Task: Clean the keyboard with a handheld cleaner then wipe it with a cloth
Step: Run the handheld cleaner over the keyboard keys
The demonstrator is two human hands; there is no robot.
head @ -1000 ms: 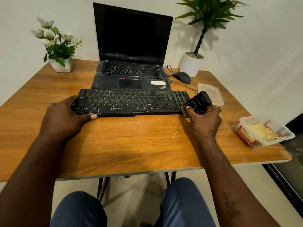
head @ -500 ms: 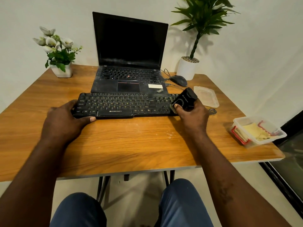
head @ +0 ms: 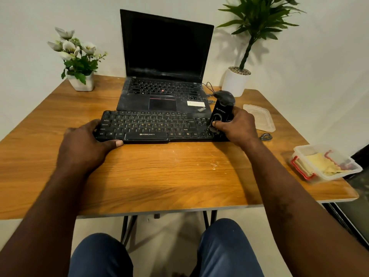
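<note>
A black keyboard (head: pixel 151 125) lies on the wooden table (head: pixel 159 172) in front of an open laptop (head: pixel 165 62). My left hand (head: pixel 85 144) grips the keyboard's left end, thumb along its front edge. My right hand (head: pixel 236 127) holds a black handheld cleaner (head: pixel 221 112) upright, its lower end down on the keys at the keyboard's right end. A yellow cloth (head: pixel 323 163) lies in a clear plastic box (head: pixel 299 151) at the table's right edge.
A black mouse (head: pixel 220 94) with its cable sits behind the cleaner. The box's clear lid (head: pixel 261 118) lies right of my right hand. A white flower pot (head: pixel 80 82) stands back left, a potted green plant (head: pixel 236 80) back right.
My right hand has carried the cleaner from beside the keyboard's right edge onto its right-end keys and tipped it upright. My left hand has stayed on the left end.
</note>
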